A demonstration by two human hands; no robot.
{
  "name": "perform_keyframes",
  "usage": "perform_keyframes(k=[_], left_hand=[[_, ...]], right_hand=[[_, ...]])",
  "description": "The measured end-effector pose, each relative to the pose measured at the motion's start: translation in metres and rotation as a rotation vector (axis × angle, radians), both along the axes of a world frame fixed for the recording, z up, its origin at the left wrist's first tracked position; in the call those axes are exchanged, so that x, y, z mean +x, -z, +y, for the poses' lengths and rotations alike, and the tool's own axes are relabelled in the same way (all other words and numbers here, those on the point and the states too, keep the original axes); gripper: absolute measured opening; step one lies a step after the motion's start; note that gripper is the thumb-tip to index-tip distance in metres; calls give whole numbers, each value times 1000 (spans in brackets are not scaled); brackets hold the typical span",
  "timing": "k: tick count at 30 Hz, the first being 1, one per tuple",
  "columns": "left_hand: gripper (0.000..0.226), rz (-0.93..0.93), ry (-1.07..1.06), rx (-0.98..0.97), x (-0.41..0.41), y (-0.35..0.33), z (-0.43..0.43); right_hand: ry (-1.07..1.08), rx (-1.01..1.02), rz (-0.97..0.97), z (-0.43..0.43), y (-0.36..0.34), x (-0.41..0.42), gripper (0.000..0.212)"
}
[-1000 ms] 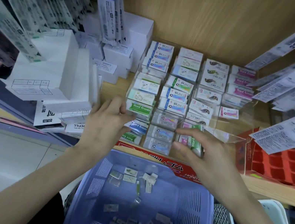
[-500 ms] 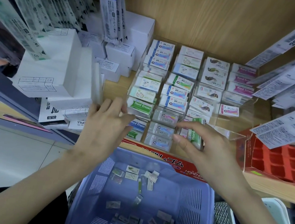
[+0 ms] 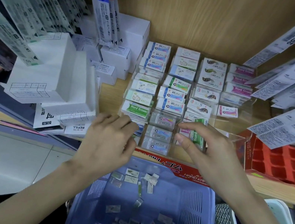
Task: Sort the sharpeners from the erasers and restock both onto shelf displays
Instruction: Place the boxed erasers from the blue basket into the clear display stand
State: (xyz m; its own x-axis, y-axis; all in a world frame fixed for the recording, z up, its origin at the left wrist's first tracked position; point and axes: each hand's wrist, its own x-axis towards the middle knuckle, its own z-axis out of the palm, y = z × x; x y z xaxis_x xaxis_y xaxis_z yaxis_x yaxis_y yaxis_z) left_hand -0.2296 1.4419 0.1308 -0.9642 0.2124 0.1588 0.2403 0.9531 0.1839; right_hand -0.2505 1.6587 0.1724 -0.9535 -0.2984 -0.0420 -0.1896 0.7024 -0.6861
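The right hand (image 3: pixel 218 159) pinches the upright green eraser (image 3: pixel 196 137) between thumb and forefinger, holding it in a front slot of the clear display tray (image 3: pixel 236 136), much as a second ago. At its 9 o'clock, the left hand (image 3: pixel 106 140) has drawn back from the Hard Eraser stack (image 3: pixel 137 109) and curled; what it holds I cannot tell. Restocking seems midway, since loose packets (image 3: pixel 132 175) wait in the blue basket (image 3: pixel 195 207) at 6 o'clock.
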Motion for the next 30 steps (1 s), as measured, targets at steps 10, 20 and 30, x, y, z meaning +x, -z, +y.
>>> perform_keyframes(k=[10, 20, 30], left_hand=[[40, 16, 5, 39, -7, -5, -1], [21, -505, 22, 1173, 1, -32, 27], [23, -647, -455, 1378, 9, -28, 8]], right_hand=[[-51, -111, -62, -2, -1, 4, 24], [-102, -524, -475, -10, -6, 5, 24], [-127, -221, -79, -16, 5, 9, 23]])
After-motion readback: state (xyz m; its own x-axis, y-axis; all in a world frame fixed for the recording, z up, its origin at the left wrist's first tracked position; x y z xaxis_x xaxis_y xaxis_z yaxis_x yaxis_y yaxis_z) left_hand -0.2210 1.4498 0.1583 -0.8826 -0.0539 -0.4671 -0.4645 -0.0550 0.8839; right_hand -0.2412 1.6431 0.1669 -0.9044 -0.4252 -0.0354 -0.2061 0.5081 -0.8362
